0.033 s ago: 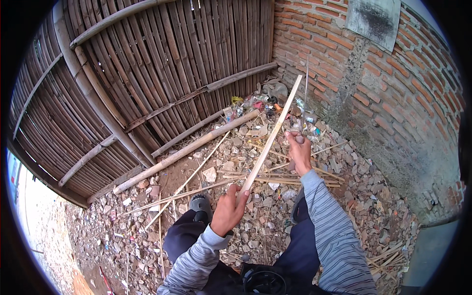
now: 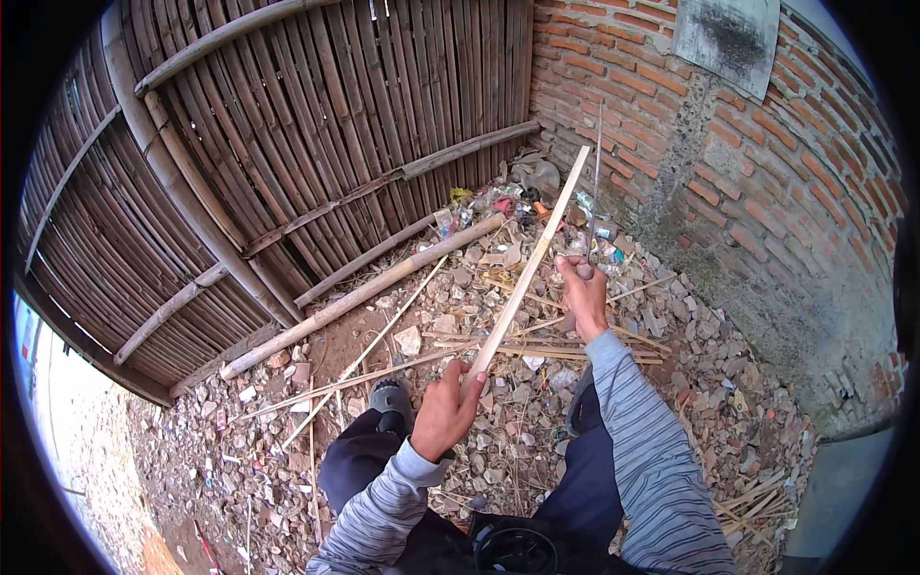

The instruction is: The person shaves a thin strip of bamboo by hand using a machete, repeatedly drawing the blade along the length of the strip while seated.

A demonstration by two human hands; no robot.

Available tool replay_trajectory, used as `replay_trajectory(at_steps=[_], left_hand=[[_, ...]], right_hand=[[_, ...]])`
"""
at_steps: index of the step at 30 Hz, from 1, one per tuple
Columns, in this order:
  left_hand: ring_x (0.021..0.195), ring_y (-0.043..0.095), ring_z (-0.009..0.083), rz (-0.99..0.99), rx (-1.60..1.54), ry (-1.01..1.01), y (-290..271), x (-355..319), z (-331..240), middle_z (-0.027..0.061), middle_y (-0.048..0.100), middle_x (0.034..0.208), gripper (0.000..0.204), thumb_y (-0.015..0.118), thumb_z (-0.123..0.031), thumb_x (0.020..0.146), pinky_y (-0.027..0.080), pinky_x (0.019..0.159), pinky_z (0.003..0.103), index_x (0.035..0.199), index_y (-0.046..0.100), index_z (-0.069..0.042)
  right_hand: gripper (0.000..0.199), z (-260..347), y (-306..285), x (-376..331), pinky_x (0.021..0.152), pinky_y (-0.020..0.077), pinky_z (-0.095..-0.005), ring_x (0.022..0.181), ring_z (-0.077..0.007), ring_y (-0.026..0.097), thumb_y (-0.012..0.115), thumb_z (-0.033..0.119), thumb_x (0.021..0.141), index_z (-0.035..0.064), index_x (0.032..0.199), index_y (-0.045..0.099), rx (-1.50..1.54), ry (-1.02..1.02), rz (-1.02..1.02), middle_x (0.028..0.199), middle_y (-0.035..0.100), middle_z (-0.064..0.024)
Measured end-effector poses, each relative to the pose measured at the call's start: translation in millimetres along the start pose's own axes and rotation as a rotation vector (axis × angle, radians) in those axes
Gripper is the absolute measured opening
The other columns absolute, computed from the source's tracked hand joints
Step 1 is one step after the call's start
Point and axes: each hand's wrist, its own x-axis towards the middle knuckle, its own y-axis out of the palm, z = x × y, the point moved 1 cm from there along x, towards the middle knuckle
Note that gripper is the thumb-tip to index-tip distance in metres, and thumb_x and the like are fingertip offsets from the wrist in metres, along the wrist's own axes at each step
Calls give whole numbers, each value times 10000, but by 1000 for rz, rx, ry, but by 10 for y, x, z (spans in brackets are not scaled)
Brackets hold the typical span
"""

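**Two hands work a bamboo strip over rubble-strewn ground**

Nearest the camera, two forearms in grey striped sleeves rise from the lower edge, above dark trousers and a grey shoe (image 2: 390,395). The left hand (image 2: 447,410) is closed around the lower end of a long pale bamboo strip (image 2: 530,271), thumb up, wrist bent slightly back, seemingly to brace it. The strip slants up and to the right, away from the body. Farther out, the right arm is stretched forward and the right hand (image 2: 584,292) is clenched around a handle just beside the strip; a thin blade (image 2: 597,163) stands upright from the fist, apparently set against the strip's edge, though the contact is unclear. Beyond the hands, thin bamboo slivers (image 2: 537,345) lie across stones. A thick bamboo pole (image 2: 364,295) rests at the foot of a slatted bamboo fence (image 2: 316,125), which meets a brick wall (image 2: 747,163) at right.
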Motion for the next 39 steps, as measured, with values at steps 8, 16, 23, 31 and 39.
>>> replay_trajectory(at_steps=[8, 16, 23, 31, 39], left_hand=[[640, 688, 460, 16, -40, 35, 111, 46, -78, 253, 663, 680, 292, 640, -250, 1033, 520, 588, 530, 1119, 549, 13], [681, 657, 519, -98, 108, 24, 74, 235, 100, 307, 647, 710, 291, 629, -255, 1031, 503, 613, 580, 1122, 538, 6], [716, 684, 519, -17, 127, 91, 196, 189, -27, 332, 680, 774, 376, 681, -284, 990, 537, 662, 570, 1119, 557, 46], [570, 705, 180, 371, -311, -371, 140, 348, -34, 72, 626, 633, 468, 477, -429, 1107, 521, 444, 292, 1110, 592, 25], [482, 607, 318, 143, -59, 57, 412, 365, 303, 127, 612, 610, 335, 543, -286, 1091, 453, 468, 442, 919, 612, -7]], right_hand=[[204, -17, -182, 81, 558, 447, -304, 581, -92, 555, 785, 237, 946, 47, 886, 743, -275, -177, -3, 674, 648, 10], [193, 204, -467, 129, 722, 533, -322, 782, -143, 701, 795, 209, 932, 19, 937, 766, -403, -370, -36, 831, 764, -69], [189, 228, -704, 22, 666, 497, -278, 710, -84, 623, 770, 170, 947, 35, 1076, 744, -321, -525, -92, 785, 709, -9], [522, 210, -619, -467, 460, 304, -337, 465, -91, 364, 575, 512, 1041, 18, 943, 713, -551, -265, 346, 551, 406, 44], [603, 160, -322, -959, 490, 468, -411, 462, -253, 614, 619, 611, 981, 24, 963, 753, -928, -458, 594, 534, 605, -78]])
